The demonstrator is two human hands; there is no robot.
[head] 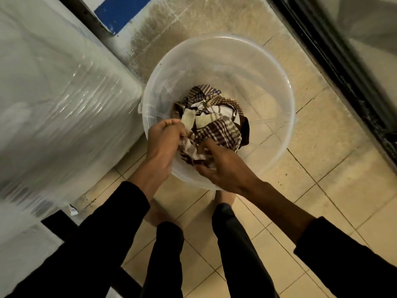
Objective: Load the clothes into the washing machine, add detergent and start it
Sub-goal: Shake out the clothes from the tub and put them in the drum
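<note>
A clear plastic bucket [277, 82] stands on the tiled floor in front of my feet. At its bottom lies a bundle of brown-and-white checked clothes [217, 123]. Both my hands reach into the bucket from the near side. My left hand [163, 143] is closed on the left edge of the bundle. My right hand [223, 168] grips the cloth at the bundle's near side, fingers curled into it. The washing machine [53, 100], white and wrapped in shiny plastic film, stands directly to the left of the bucket.
Beige floor tiles [322, 190] spread to the right and toward me. A dark door frame [343, 67] runs along the right side. A stained wall base with a blue patch [120, 11] lies behind the bucket. A dark bar [58, 224] sits under the machine.
</note>
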